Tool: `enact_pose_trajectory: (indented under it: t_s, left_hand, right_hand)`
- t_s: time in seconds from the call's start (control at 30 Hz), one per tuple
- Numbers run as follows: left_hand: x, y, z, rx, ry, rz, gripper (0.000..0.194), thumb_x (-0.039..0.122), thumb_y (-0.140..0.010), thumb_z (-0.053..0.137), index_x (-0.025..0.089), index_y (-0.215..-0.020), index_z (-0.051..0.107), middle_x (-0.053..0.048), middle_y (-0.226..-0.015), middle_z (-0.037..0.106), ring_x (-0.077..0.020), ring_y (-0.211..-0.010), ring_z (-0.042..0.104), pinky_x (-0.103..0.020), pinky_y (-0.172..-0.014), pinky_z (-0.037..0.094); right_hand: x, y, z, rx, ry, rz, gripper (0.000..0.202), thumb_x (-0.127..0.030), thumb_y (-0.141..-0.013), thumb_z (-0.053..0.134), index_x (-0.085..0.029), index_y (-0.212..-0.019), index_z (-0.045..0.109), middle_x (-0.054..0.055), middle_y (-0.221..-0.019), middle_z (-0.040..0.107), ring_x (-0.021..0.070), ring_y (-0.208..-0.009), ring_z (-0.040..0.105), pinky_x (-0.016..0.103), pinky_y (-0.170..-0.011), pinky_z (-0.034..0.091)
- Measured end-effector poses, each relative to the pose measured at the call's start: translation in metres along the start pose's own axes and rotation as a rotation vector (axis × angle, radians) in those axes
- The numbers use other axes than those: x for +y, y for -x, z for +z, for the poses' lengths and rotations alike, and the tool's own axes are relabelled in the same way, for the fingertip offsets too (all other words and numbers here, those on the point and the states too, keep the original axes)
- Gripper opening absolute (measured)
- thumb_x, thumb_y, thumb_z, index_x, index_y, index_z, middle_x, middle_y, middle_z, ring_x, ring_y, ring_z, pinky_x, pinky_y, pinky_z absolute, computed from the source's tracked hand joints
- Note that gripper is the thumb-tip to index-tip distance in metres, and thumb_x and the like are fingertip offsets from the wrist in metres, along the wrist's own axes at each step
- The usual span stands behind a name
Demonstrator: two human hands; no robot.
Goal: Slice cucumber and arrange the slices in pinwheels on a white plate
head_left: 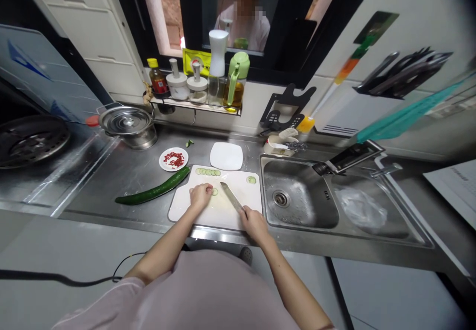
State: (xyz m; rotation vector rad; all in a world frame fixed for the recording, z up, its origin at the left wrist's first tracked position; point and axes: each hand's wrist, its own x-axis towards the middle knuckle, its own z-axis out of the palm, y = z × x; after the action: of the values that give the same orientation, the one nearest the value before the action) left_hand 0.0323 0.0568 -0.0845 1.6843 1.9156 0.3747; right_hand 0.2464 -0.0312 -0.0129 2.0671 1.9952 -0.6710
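Observation:
On a white cutting board (182, 206) lies a row of thin cucumber slices (207, 172) along the far edge. A small cluster of cucumber slices (252, 179) sits at the board's far right corner. My left hand (201, 196) rests over the left half of the board, fingers drawn together at a cucumber slice (214, 191); how firmly they grip it is hard to see. My right hand (255, 222) is closed round the handle of a kitchen knife (231, 197). The blade points away and to the left, beside that slice. Left of the board lies a long cucumber (154, 192).
Beyond the board are a white plate (226, 156), a plate of chopped red pieces (173, 159) and small green scraps (189, 143). A lidded steel pot (130, 125) stands left. The sink (301, 196) lies right, under a faucet (355, 157). Bottles stand on a wall shelf (208, 105).

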Motion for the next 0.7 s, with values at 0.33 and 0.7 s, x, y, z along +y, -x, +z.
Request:
enact_pose_trajectory:
  t_s: [0.33,0.7]
  left_hand:
    - [-0.003,-0.009,-0.006,-0.05,0.036,-0.087,0.023,0.028,-0.081,0.057,0.029,-0.101,0.069,-0.001,-0.099,0.074,-0.0221,-0.101,0.063,-0.038,-0.091,0.035]
    - [-0.002,-0.01,-0.005,-0.038,0.013,-0.1,0.022,0.028,-0.079,0.059,0.029,-0.099,0.067,0.0,-0.095,0.073,-0.0223,-0.099,0.062,-0.038,-0.09,0.033]
  right_hand:
    - [-0.011,0.005,-0.005,-0.055,0.079,-0.058,0.036,-0.035,-0.1,0.03,-0.018,-0.112,0.06,0.014,-0.102,0.07,0.023,-0.097,0.065,0.03,-0.08,0.041]
    - [-0.015,0.005,0.001,-0.063,0.097,-0.07,0.036,-0.033,-0.1,0.03,-0.017,-0.111,0.06,0.015,-0.102,0.07,0.0249,-0.098,0.066,0.033,-0.081,0.042]
